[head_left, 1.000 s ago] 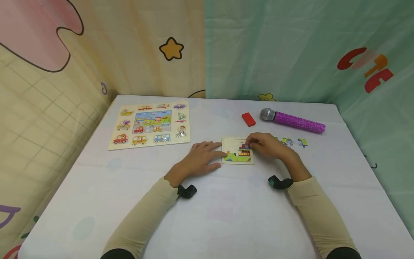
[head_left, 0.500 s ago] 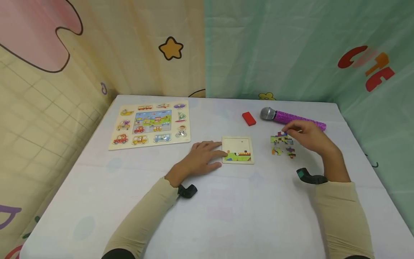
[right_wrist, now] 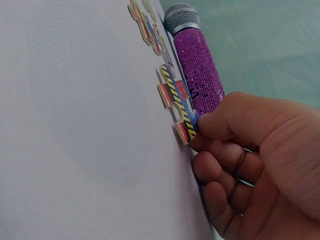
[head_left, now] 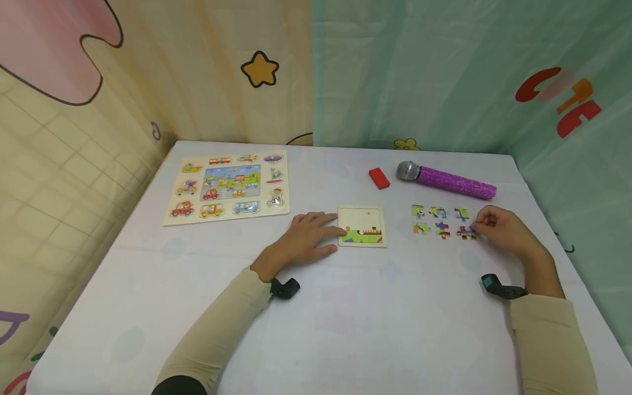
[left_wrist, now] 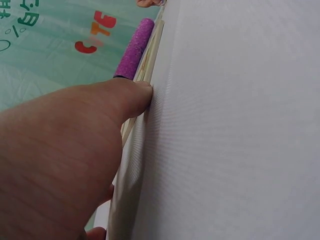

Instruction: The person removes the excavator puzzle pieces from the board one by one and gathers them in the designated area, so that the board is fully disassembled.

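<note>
Left hand (head_left: 305, 240), fingers extended, touches the small board (head_left: 355, 217). Right hand (head_left: 506, 230) pinches the striped piece (head_left: 464, 233) between thumb and finger, beside 5 other pieces (head_left: 443, 229).

Backdrop: yellow fabric (head_left: 207, 82) is hanging on the left, bearing a pink shape (head_left: 54, 44) and an orange star (head_left: 259, 69). Green fabric (head_left: 419, 77) is meeting it at a vertical seam, showing red and orange letters (head_left: 575, 97). White cloth (head_left: 321, 340) is covering the tabletop below.

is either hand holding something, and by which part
The right hand pinches the striped puzzle piece by its right end; the left hand only touches the puzzle board.
</note>
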Motion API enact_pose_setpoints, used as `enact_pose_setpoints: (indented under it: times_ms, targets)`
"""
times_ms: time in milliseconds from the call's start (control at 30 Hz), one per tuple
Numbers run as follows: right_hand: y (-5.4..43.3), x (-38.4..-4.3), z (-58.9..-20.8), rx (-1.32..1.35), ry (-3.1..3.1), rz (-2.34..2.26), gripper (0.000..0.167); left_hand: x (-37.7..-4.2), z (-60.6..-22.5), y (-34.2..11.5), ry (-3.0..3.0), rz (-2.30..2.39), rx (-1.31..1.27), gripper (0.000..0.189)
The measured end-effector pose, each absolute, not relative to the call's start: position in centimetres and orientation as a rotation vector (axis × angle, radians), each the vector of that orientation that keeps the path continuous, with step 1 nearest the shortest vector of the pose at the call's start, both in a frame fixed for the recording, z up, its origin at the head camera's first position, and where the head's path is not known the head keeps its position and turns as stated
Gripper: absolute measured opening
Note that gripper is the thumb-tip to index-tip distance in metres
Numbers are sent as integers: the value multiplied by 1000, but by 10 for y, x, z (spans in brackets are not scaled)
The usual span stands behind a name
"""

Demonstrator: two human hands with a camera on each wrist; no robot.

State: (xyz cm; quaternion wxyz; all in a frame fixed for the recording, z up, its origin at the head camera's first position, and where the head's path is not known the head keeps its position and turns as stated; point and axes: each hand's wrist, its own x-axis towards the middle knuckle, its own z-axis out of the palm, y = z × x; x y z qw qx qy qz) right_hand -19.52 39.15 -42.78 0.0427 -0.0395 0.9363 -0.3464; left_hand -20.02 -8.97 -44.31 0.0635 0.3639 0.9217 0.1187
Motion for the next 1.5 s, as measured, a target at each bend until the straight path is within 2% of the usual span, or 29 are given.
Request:
enact_pose_setpoints:
  times_ms: [367,633,867,1233,1367,1500]
  targets:
    - [383,-199,-426,-71,2930,-915,10,-200,-443,-91,2783,370,1103,47]
    - [391,-195,-427,-207,2803,-929,23,-200,-443,-91,2784,372,1125,47]
    - [390,-195,-431,-256,2832,-955,23,-200,-443,-90,2788,358,1122,47]
    - [392,-198,-420,-183,2779,-871,25,-200,-444,-91,2783,373,1137,47]
    - [372,-197,-406,-232,2783,-873,29,-201,-444,-90,2790,362,1132,47]
    - [323,-194,-393,-453,2792,-840,24,-201,-444,-90,2791,363,1133,47]
